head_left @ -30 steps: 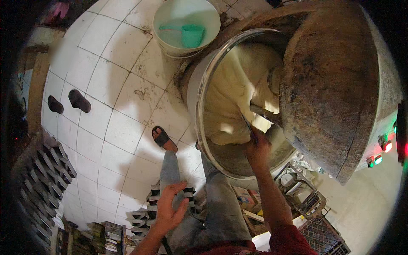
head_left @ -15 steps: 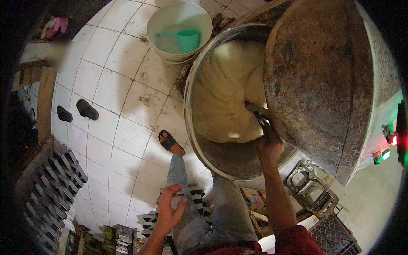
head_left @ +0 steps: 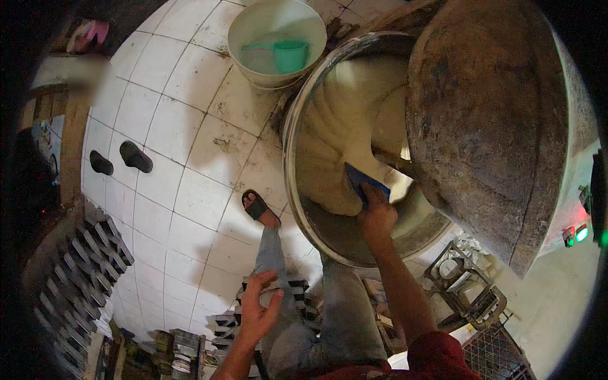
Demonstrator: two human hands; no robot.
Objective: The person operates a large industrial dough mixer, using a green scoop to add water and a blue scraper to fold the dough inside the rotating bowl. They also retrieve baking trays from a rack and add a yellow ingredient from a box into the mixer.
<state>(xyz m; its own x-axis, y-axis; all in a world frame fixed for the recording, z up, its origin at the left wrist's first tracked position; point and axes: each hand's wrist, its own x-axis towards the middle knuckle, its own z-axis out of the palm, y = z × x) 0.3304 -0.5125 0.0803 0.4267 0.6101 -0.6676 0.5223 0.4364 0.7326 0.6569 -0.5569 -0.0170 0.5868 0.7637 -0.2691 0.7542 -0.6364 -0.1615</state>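
Note:
My right hand [head_left: 378, 218] reaches into a large round metal mixing bowl [head_left: 292, 158], gripping a flat blue dough scraper [head_left: 365, 180]. The scraper's edge meets the pale, soft dough [head_left: 329, 136] that spreads over the bowl's left and far parts. Just beyond the scraper, a dark mixer arm [head_left: 391, 162] dips into the dough from under the big worn mixer head [head_left: 487, 120]. My left hand [head_left: 258, 310] hangs over my left thigh, fingers apart, with nothing in it.
A white bucket [head_left: 244, 69] holding a green dipper [head_left: 291, 57] stands beyond the bowl on the tiled floor. Two dark slippers [head_left: 136, 157] lie at left, near stacked metal pans [head_left: 82, 272]. A dirty crate [head_left: 465, 278] sits right of my legs; lit buttons [head_left: 581, 233] show on the machine.
My right hand has moved left from beside the mixer head, bringing the blue scraper into plain sight over the dough. My left hand stays almost where it was.

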